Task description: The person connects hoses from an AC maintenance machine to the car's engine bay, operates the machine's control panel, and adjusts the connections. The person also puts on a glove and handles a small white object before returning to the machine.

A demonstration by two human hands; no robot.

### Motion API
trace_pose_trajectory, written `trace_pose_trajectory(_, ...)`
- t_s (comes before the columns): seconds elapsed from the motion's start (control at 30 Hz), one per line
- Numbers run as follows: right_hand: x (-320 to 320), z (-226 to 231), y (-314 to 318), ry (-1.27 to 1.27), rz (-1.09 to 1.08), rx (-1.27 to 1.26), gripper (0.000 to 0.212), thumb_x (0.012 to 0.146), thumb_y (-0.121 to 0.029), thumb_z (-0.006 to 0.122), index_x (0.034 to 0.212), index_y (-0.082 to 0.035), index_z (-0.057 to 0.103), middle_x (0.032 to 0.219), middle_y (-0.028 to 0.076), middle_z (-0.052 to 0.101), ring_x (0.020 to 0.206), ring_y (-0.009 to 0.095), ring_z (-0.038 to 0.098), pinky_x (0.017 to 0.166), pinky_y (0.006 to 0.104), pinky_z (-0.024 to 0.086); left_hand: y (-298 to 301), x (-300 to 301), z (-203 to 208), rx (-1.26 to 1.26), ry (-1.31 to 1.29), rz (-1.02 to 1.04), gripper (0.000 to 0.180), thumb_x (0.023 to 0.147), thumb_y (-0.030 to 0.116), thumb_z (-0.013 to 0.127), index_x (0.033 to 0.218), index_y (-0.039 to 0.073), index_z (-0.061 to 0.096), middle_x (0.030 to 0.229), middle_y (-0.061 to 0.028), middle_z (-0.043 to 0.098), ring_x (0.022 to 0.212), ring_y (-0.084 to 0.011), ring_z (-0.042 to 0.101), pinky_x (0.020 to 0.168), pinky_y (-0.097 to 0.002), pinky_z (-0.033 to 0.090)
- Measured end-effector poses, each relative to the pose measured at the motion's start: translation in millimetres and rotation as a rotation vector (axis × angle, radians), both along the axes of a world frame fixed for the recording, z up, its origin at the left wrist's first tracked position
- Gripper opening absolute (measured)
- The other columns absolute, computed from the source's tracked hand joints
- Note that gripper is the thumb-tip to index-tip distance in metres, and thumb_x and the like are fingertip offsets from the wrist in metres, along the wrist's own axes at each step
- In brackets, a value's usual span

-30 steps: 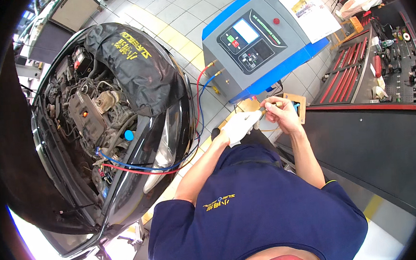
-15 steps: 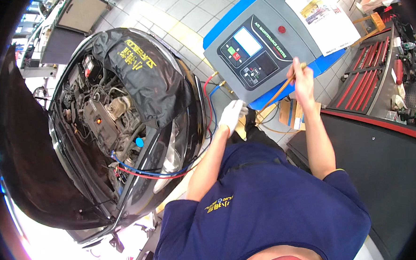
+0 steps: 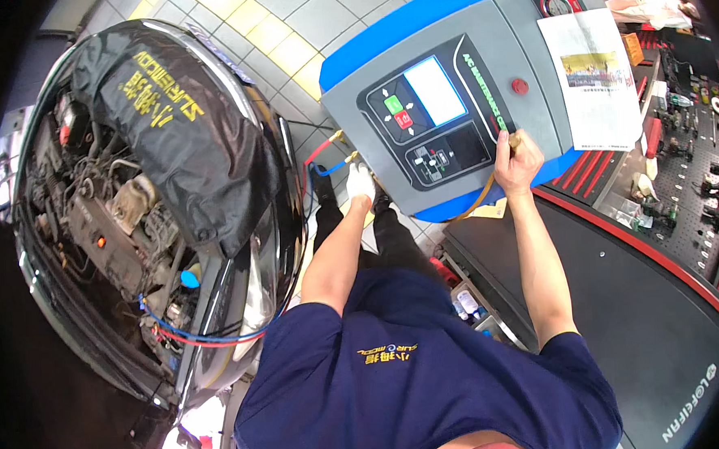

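My right hand (image 3: 518, 163) is closed around the brass end of a yellow-brown hose (image 3: 485, 192), just over the near edge of a grey and blue air-conditioning service machine (image 3: 505, 54). The hose runs down past the machine's edge. My left hand (image 3: 361, 187), in a white glove, is at the machine's left side, just below the blue hose's brass fitting (image 3: 353, 156). Its fingers are drawn together; what they hold, if anything, is hidden. A red hose (image 3: 318, 152) joins the machine beside the blue hose (image 3: 334, 170). The lit screen (image 3: 436, 90) faces up.
At left stands a black car, its engine bay (image 3: 119, 204) exposed and a black fender cover (image 3: 184, 144) over its front. A printed sheet (image 3: 592, 82) lies on the machine. A dark tool cabinet (image 3: 574, 278) stands at right. Below is an open drawer with bottles (image 3: 467, 303).
My left hand has moved up and left to the machine's side fittings. My right hand still grips the hose end, now lower against the machine's near edge. The view has shifted closer to the machine.
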State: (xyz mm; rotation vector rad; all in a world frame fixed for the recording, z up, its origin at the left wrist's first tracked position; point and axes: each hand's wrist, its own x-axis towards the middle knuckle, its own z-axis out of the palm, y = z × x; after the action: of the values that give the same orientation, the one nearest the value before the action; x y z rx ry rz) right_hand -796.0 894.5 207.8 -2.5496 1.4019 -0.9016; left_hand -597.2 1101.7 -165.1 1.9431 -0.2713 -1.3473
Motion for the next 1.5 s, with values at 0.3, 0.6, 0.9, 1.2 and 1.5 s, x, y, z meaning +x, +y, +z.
trace_pose_trajectory(0.3,13,1,-1,0.147,-0.062,-0.056,0.032,0.09,-0.011,0.082,0.07,-0.009,0.057,0.069,0.008,0.048,0.057,0.028,0.055,0.053,0.0415,0.042,13,-12,72,-0.105,0.373,0.239,0.035,0.12,0.036,0.042,0.134,0.012,0.062,0.116,-0.0069,0.073,0.1,-0.0182,0.072,0.083,-0.0344,0.059)
trace_pose_trajectory(0.6,19,6,0,0.222,-0.091,-0.091,0.031,0.087,-0.014,0.084,0.071,-0.01,0.058,0.072,0.006,0.049,0.061,0.028,0.057,0.053,0.0409,0.043,-13,-5,113,0.083,0.714,0.477,0.046,0.118,0.049,0.042,0.148,0.02,0.061,0.13,0.0019,0.073,0.104,-0.017,0.071,0.08,-0.0334,0.055)
trace_pose_trajectory(0.9,25,5,3,0.247,-0.101,-0.076,0.031,0.087,-0.018,0.085,0.072,-0.01,0.06,0.074,0.006,0.052,0.065,0.027,0.059,0.055,0.0398,0.045,-22,-16,88,0.104,0.761,0.629,0.042,0.117,0.045,0.045,0.131,0.016,0.072,0.124,-0.0032,0.076,0.116,-0.0216,0.069,0.091,-0.0359,0.056)
trace_pose_trajectory(1.2,24,4,3,0.274,-0.086,-0.105,0.03,0.088,-0.02,0.085,0.073,-0.01,0.061,0.075,0.006,0.054,0.067,0.026,0.06,0.056,0.0392,0.047,-36,9,106,0.23,0.926,0.407,0.037,0.116,0.038,0.043,0.128,0.017,0.07,0.123,-0.0047,0.075,0.112,-0.023,0.07,0.095,-0.0392,0.057)
trace_pose_trajectory(1.5,24,7,6,0.263,-0.091,-0.098,0.031,0.089,-0.023,0.085,0.073,-0.011,0.061,0.076,0.004,0.053,0.067,0.025,0.06,0.055,0.0389,0.047,18,-29,47,0.005,-0.121,-0.011,0.055,0.118,0.048,0.039,0.144,0.005,0.063,0.146,-0.0104,0.067,0.131,-0.0277,0.063,0.11,-0.0395,0.05)
